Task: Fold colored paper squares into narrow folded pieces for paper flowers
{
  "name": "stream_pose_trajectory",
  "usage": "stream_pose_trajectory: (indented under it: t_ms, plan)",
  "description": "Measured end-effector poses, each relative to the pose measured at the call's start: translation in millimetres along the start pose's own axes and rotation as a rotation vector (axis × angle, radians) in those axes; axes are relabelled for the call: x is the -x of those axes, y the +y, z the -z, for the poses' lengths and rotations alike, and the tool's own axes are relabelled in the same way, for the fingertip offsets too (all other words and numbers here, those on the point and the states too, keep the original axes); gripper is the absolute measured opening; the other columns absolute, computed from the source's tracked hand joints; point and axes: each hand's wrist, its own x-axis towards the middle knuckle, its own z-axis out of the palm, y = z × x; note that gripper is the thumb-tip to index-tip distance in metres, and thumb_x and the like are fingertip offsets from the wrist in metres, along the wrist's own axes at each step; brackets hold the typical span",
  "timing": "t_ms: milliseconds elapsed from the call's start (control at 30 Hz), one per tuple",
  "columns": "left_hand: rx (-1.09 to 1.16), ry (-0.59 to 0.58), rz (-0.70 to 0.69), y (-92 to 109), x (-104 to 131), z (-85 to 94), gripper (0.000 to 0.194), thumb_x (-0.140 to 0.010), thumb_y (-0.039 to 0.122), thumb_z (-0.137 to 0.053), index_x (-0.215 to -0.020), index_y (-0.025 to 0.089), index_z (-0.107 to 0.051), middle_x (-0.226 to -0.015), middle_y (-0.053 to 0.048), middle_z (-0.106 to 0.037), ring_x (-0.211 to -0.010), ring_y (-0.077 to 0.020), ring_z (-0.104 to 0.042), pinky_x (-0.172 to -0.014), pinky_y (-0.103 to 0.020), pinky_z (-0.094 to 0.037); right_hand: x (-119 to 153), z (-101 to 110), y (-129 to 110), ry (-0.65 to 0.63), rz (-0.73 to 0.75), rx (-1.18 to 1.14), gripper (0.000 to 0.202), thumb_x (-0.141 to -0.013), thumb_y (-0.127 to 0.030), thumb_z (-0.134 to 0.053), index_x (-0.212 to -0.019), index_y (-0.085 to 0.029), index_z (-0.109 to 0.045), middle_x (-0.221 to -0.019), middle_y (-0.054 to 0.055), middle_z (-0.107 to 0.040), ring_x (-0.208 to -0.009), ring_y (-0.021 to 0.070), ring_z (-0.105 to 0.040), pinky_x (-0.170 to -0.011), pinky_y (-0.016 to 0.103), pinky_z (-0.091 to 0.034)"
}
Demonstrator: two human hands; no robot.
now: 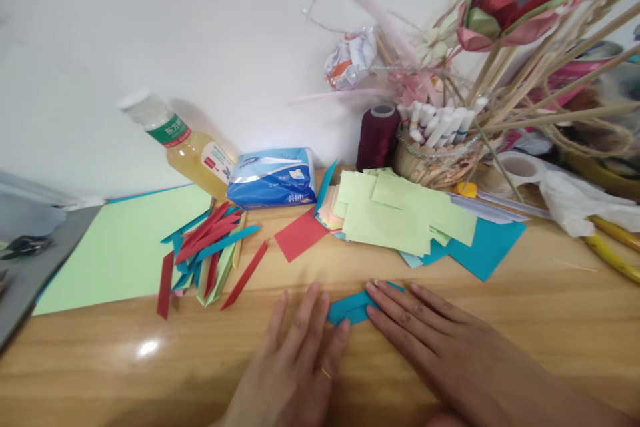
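A small folded blue paper (349, 307) lies on the wooden table between my hands. My left hand (299, 353) is flat with its fingers spread, its thumb touching the lower left edge of the paper. Stretched over the right part of the blue paper, my right hand (437, 333) presses it to the table with its fingers out. Left of my hands is a pile of folded red, blue and green strips (213, 240). Beyond the blue paper lie a red sheet (301, 233) and a stack of light green sheets (387, 217).
A large green sheet (125, 240) lies at the left. Along the wall stand a bottle (197, 160), a blue tissue pack (273, 180), a dark thread spool (377, 137) and a basket of markers (433, 163). Tape (520, 167) and yellow-handled scissors (613, 257) are at the right.
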Motion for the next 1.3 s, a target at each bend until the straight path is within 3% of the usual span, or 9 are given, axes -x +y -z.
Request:
stream_pose_trajectory:
  t_ms: [133, 233, 367, 500, 600, 800, 933, 1067, 1300]
  plan:
    - [0.159, 0.234, 0.074, 2.1, -3.9, -2.3, 0.017, -0.09, 0.027, -0.051, -0.094, 0.02, -0.066, -0.105, -0.004, -0.068, -0.115, -0.024, -0.052, -0.107, -0.044, -0.023, -0.3, -1.2, 1.6, 0.002, -0.011, -0.051, 0.087, -0.075, -0.072, -0.045, -0.125, -0.001, -0.05, -0.129, 0.022, -0.049, -0.116, 0.0298, -0.051, -0.083, 0.042, -0.053]
    - [0.26, 0.312, 0.04, -1.2, -13.3, -2.2, 0.017, -0.09, 0.017, -0.049, -0.095, 0.015, -0.065, -0.089, -0.002, -0.069, -0.099, -0.0185, -0.059, -0.1, -0.035, -0.035, -3.8, -2.1, 2.0, 0.018, -0.044, -0.089, 0.074, -0.08, -0.063, -0.049, -0.126, -0.004, -0.049, -0.129, 0.019, -0.05, -0.117, 0.0288, -0.051, -0.088, 0.044, -0.05]
    - [0.217, 0.287, 0.052, -5.0, -20.7, -6.6, 0.015, -0.089, 0.014, -0.051, -0.085, 0.013, -0.065, -0.075, -0.002, -0.065, -0.083, -0.0178, -0.06, -0.086, -0.032, -0.046, -8.1, -4.9, 3.5, 0.153, -0.142, -0.082, 0.032, -0.092, -0.033, -0.046, -0.117, -0.015, -0.059, -0.121, 0.006, -0.06, -0.114, 0.0208, -0.054, -0.097, 0.042, -0.044]
    - [0.23, 0.263, -0.012, -8.4, -19.7, -11.4, 0.01, -0.087, 0.012, -0.054, -0.085, 0.013, -0.064, -0.076, -0.002, -0.064, -0.085, -0.0185, -0.058, -0.088, -0.034, -0.046, -9.9, -5.8, 8.3, 0.236, -0.133, -0.068, 0.032, -0.097, -0.018, -0.033, -0.114, -0.014, -0.06, -0.117, 0.006, -0.064, -0.114, 0.0194, -0.054, -0.094, 0.038, -0.046]
    - [0.272, 0.289, -0.034, -11.6, -21.8, -9.2, 0.009, -0.085, 0.01, -0.056, -0.082, 0.012, -0.064, -0.074, -0.003, -0.064, -0.083, -0.0192, -0.058, -0.083, -0.034, -0.049, -12.4, -5.5, 10.0, 0.226, -0.114, -0.086, 0.035, -0.098, -0.017, -0.028, -0.108, -0.012, -0.061, -0.108, 0.008, -0.067, -0.102, 0.02, -0.059, -0.084, 0.036, -0.05]
    - [0.455, 0.273, 0.086, -11.7, -29.3, -2.3, 0.013, -0.084, 0.011, -0.053, -0.077, 0.015, -0.063, -0.069, -0.003, -0.061, -0.077, -0.0187, -0.055, -0.068, -0.03, -0.05, -17.5, -7.9, 6.1, 0.213, -0.144, -0.125, 0.038, -0.098, -0.017, -0.024, -0.094, -0.013, -0.062, -0.085, 0.008, -0.064, -0.078, 0.0187, -0.058, -0.067, 0.033, -0.049]
    - [0.586, 0.186, 0.163, -11.5, -30.0, -1.9, 0.011, -0.085, 0.018, -0.056, -0.078, 0.016, -0.064, -0.072, -0.004, -0.06, -0.077, -0.0192, -0.053, -0.066, -0.031, -0.049, -18.6, -8.2, 4.4, 0.165, -0.211, -0.22, 0.032, -0.097, -0.018, -0.029, -0.09, -0.016, -0.06, -0.081, 0.006, -0.059, -0.074, 0.0176, -0.054, -0.065, 0.031, -0.046]
    - [0.75, 0.099, 0.35, -15.4, -31.7, -2.1, 0.013, -0.086, 0.018, -0.057, -0.073, 0.018, -0.062, -0.071, -0.002, -0.059, -0.078, -0.0181, -0.05, -0.068, -0.031, -0.046, -20.2, -9.3, 5.4, 0.141, -0.326, -0.273, 0.021, -0.094, -0.018, -0.039, -0.084, -0.017, -0.058, -0.078, 0.004, -0.058, -0.073, 0.0178, -0.053, -0.065, 0.031, -0.045]
    - [0.692, 0.004, 0.527, -16.6, -34.4, -3.7, 0.01, -0.08, 0.016, -0.063, -0.074, 0.017, -0.056, -0.082, -0.002, -0.054, -0.085, -0.0208, -0.046, -0.074, -0.036, -0.042, -24.2, -10.0, 4.1, 0.11, -0.513, -0.333, 0.02, -0.093, -0.019, -0.038, -0.08, -0.019, -0.053, -0.081, 0.005, -0.055, -0.073, 0.0171, -0.055, -0.062, 0.029, -0.045]
